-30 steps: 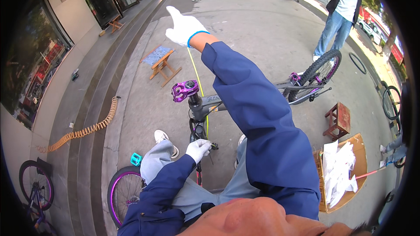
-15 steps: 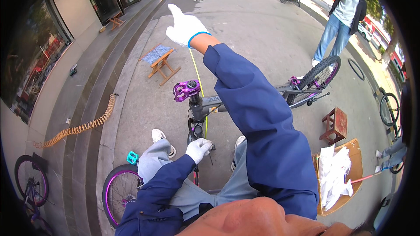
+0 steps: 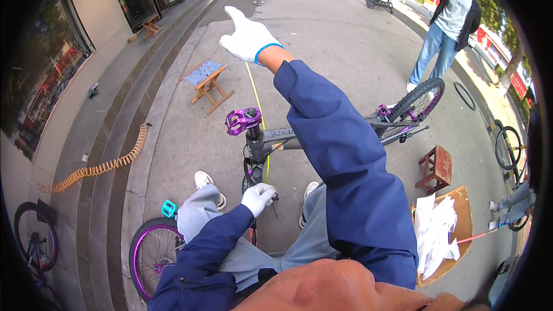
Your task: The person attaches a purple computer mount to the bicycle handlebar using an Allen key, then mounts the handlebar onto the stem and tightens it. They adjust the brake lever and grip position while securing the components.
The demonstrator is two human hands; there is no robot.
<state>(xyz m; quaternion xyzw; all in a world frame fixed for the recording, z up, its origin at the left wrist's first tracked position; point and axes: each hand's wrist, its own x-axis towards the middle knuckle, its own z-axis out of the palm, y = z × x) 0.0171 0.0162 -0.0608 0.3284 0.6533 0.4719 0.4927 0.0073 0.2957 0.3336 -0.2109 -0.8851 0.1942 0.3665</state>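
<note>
A grey bicycle frame (image 3: 282,135) with a purple stem (image 3: 243,121) stands before me, its front end between my legs. My right hand (image 3: 250,37), in a white glove, is stretched far forward with the index finger out and the other fingers mostly hidden. From beneath it a thin yellow-green cable (image 3: 256,89) runs taut, past the stem, down toward my left hand. My left hand (image 3: 257,198), also gloved in white, is closed low at the bicycle's front, its fingertips pinched beside a small dark part. What exactly it grips is too small to tell.
A folding stool (image 3: 206,83) stands ahead left, a red wooden stool (image 3: 435,168) to the right. Nearby lies a cardboard box (image 3: 461,219) with white paper. A loose wheel (image 3: 156,256) is at my left, and a coiled orange hose (image 3: 109,167) crosses the steps. A person (image 3: 449,29) stands beyond the rear wheel.
My right hand has shifted very slightly right, with the cable still running from it. My left hand stays pinched in almost the same place. The view has tilted slightly.
</note>
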